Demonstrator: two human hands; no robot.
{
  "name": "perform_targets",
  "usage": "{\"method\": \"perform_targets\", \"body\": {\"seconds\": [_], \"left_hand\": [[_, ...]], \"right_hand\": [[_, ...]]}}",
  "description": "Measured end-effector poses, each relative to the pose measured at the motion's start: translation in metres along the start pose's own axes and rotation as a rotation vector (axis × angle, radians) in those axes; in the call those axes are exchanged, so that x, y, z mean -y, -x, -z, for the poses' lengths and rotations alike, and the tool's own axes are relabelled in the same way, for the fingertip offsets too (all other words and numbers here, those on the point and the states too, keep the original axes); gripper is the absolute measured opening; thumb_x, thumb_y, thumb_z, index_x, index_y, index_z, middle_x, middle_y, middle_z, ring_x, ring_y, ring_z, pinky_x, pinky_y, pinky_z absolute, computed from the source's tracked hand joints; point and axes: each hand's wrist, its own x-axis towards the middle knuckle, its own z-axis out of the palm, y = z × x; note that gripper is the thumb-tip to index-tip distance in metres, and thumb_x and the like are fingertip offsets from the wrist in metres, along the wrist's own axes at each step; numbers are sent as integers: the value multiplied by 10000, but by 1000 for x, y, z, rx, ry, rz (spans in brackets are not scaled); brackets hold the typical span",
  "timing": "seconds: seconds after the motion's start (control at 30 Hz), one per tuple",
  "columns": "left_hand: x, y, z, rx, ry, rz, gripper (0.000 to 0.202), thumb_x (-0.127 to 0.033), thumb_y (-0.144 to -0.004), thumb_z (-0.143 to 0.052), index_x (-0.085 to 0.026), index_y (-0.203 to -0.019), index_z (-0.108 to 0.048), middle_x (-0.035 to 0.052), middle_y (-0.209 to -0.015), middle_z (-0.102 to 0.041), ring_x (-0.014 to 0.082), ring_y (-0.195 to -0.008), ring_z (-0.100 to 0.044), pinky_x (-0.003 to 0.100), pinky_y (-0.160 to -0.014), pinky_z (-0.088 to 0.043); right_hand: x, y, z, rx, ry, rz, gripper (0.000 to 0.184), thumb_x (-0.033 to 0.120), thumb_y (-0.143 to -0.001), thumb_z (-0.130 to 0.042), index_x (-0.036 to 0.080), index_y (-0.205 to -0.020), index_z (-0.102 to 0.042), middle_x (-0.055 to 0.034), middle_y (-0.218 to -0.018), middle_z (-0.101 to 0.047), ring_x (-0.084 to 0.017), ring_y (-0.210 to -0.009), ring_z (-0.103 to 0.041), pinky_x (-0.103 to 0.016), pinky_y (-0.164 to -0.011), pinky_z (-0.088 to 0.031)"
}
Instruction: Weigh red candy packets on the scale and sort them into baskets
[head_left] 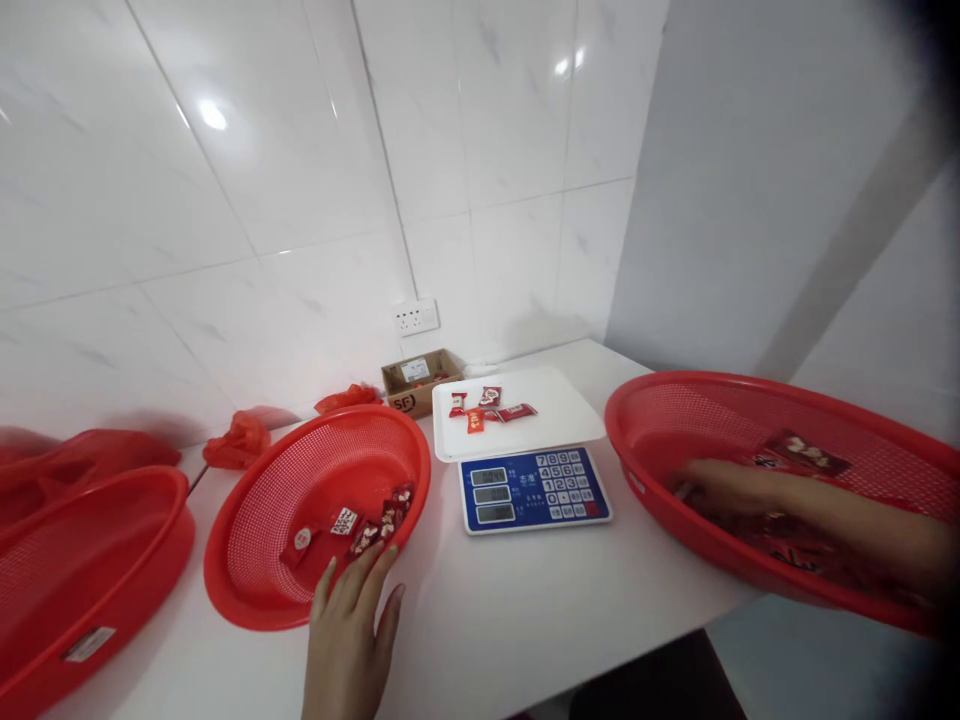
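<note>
My left hand (352,620) rests at the near rim of the middle red basket (255,490), fingers stretched out and a little apart, with nothing in them. Inside that basket lie several small red snack packets (301,540), some close beyond my fingertips. My right hand (705,485) reaches down into the large red basket (750,390) on the right. Its fingers are blurred and partly hidden, with a small pale spot by the fingertips. Dark red packets (806,455) lie around it. Between the baskets stands a digital scale (537,490), its white tray (562,405) bearing several small wrapped packets (517,412).
Another red basket (150,520) stands at the far left. Red plastic bags (238,440) lie behind the baskets. A small cardboard box (409,400) sits behind the scale, near a wall socket (416,317). The white table (480,600) meets a tiled wall.
</note>
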Motion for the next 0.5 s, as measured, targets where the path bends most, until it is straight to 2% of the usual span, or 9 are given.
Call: {"method": "perform_targets", "body": {"seconds": [0.03,0.1,0.27,0.37,0.43,0.5], "left_hand": [[1,0,0,-7,-3,-6,326,-297,-858,-462,-212,-1169,-517,73,-1114,-649,213,-1003,-588,391,-915,-337],[2,1,-2,-30,-14,-28,330,-309,-858,-460,-206,-1164,-525,73,-1102,-656,211,-990,-596,387,-904,-346],[7,0,-6,-94,-45,-70,317,-330,-858,-448,-214,-1131,-559,60,-1059,-679,200,-933,-621,368,-860,-376],[9,0,-7,-107,-57,-93,318,-336,-853,-455,-214,-1125,-566,58,-1046,-684,196,-914,-629,360,-848,-389],[11,1,-9,-101,-67,-106,327,-338,-844,-472,-214,-1132,-565,59,-1049,-684,194,-912,-632,352,-841,-396],[12,2,-11,-84,-72,-107,345,-341,-832,-492,-226,-1151,-555,56,-1063,-680,193,-924,-629,345,-842,-397]], "right_hand": [[2,1,2,106,47,-8,262,-10,-496,-597,240,-529,-665,-53,-599,-662,-168,-487,-587,-258,-479,-443],[4,1,8,186,122,-4,257,1,-526,-577,241,-558,-664,-43,-625,-657,-158,-511,-576,-255,-494,-426],[11,-11,44,21,172,29,243,0,-581,-551,218,-474,-529,-3,-486,-543,-119,-448,-496,-246,-476,-361],[27,-20,69,-131,180,63,202,79,-644,-586,219,-522,-505,-17,-510,-569,-123,-462,-505,-257,-503,-375],[46,-25,74,-193,128,123,125,189,-697,-601,219,-604,-523,-20,-529,-597,-133,-487,-530,-261,-527,-398],[71,-30,65,-235,-22,197,84,273,-713,-606,208,-692,-557,-19,-548,-616,-141,-512,-551,-261,-542,-420]]}}
